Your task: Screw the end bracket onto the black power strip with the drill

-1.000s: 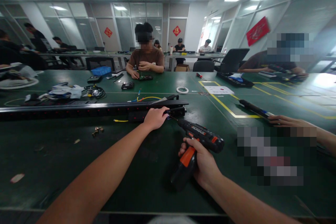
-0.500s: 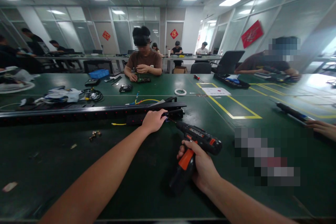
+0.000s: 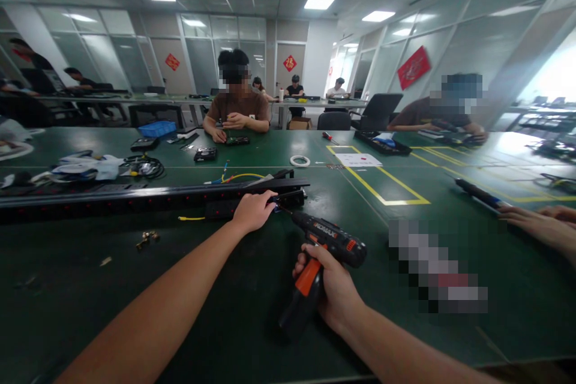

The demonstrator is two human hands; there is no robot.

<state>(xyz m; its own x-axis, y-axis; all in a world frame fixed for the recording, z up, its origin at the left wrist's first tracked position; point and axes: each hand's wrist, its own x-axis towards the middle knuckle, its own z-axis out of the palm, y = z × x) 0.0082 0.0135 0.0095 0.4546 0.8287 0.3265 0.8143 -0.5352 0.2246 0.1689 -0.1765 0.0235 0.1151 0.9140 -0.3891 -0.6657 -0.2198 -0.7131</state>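
In my right hand (image 3: 335, 282) is a black and orange cordless drill (image 3: 330, 237), the fingers wrapped round its grip. Its bit points up and left, to the end of a black part (image 3: 290, 199) beside my left fingertips; whether the bit touches it I cannot tell. My left hand (image 3: 254, 213) is closed on this part, and its palm hides some of it. Behind lies a long black rail (image 3: 112, 193) with small red marks along its side. A yellow cable end (image 3: 191, 218) sticks out left of my left hand. Small brass-coloured screws (image 3: 147, 239) lie loose on the green table.
Cables and white bags (image 3: 83, 166) lie beyond the rail at left. A roll of white tape (image 3: 299, 161), a paper sheet (image 3: 359, 160) and a black tray (image 3: 382, 142) are farther back. Co-workers sit opposite; another person's hands (image 3: 537, 225) hold a dark tool (image 3: 477, 192) at right.
The view has turned slightly right, so everything appears farther left. Both my hands keep their hold beside the black part. More of the co-worker's hands shows at right.
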